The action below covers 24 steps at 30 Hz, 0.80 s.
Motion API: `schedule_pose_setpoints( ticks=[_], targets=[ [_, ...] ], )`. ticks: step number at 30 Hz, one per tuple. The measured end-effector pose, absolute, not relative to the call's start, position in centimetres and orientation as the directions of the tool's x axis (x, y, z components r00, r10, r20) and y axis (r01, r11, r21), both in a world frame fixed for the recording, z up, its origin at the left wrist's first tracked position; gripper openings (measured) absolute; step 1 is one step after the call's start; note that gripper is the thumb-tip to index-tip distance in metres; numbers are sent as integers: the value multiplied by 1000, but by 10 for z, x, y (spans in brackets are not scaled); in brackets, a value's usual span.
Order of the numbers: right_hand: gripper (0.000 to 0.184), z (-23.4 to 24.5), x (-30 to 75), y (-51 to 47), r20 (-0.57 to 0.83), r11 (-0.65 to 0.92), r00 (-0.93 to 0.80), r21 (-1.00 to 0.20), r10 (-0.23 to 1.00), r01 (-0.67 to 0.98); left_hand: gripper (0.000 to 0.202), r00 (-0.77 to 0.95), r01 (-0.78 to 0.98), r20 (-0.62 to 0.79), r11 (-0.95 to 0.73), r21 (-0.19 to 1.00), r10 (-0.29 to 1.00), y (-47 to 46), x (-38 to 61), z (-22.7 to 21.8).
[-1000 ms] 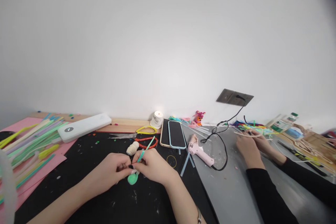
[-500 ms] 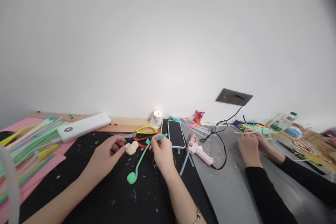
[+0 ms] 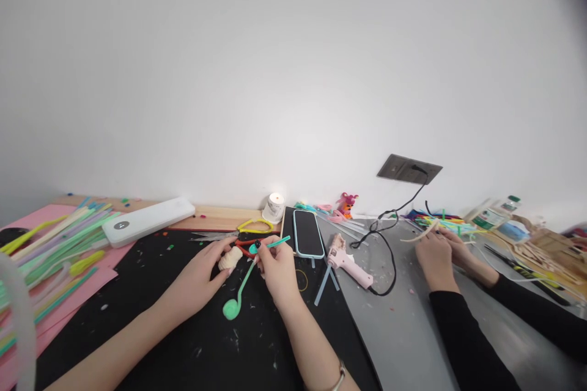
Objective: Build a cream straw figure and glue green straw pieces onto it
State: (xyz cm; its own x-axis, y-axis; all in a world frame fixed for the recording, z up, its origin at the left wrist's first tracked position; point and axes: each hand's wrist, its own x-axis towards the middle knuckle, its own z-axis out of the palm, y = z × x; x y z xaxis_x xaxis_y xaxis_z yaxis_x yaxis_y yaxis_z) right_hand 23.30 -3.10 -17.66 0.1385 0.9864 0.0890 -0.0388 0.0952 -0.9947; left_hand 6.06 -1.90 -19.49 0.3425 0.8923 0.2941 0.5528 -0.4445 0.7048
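Note:
My left hand (image 3: 202, 275) is closed round a cream-coloured coiled piece (image 3: 232, 258), thumb below and fingers above. It looks fuzzy, like wound pipe cleaner. My right hand (image 3: 276, 272) pinches a green pipe cleaner (image 3: 246, 281) whose lower end is a flat spiral. A teal strip (image 3: 277, 242) with a rounded end and a small dark bit also sits at these fingertips; how they join is hidden. Both hands are close together above a black mat (image 3: 229, 354). Just behind them lie scissors with red handles (image 3: 245, 243), partly covered by the fingers.
Left are pipe cleaners (image 3: 77, 238) on pink paper (image 3: 103, 284) and a white device (image 3: 149, 220). Behind stand yellow-handled scissors (image 3: 255, 225) and a paper cup (image 3: 274, 208). A phone (image 3: 308, 234) and corded glue gun (image 3: 348, 266) lie right, beside a co-worker's hands (image 3: 435, 259).
My left hand has moved right and closed round the cream coil. My right hand has shifted slightly left and tilted the teal strip. The co-worker's pale strip has swung up.

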Motion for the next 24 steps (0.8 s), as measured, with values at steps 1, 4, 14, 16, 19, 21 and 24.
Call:
schedule_pose_setpoints(
  ticks=[1, 4, 14, 16, 19, 21, 24],
  targets=[
    [12, -177, 232, -31, 60, 75, 148, -992, 987, -99, 51, 327, 553, 283, -425, 717, 902, -20, 61, -193],
    [16, -178, 230, -31, 7, 47, 161, -967, 987, -249, 40, 307, 530, 264, -394, 751, 915, -22, 62, -188],
    [19, -175, 219, -39, -57, -58, -13, -907, 998, -418, 33, 342, 481, 283, -426, 766, 896, -27, 65, -187],
    [18, -174, 217, -40, -77, -75, -13, -910, 997, -407, 31, 353, 484, 303, -450, 750, 885, -27, 65, -187],
    [18, -175, 216, -41, -92, -87, -5, -916, 996, -391, 29, 354, 500, 333, -478, 723, 874, -30, 66, -184],
    [19, -175, 216, -41, -90, -85, -4, -919, 996, -386, 30, 358, 510, 349, -495, 703, 866, -33, 66, -180],
    [20, -175, 216, -41, -89, -80, 5, -920, 996, -384, 31, 359, 519, 365, -509, 687, 859, -36, 66, -176]
  ],
)
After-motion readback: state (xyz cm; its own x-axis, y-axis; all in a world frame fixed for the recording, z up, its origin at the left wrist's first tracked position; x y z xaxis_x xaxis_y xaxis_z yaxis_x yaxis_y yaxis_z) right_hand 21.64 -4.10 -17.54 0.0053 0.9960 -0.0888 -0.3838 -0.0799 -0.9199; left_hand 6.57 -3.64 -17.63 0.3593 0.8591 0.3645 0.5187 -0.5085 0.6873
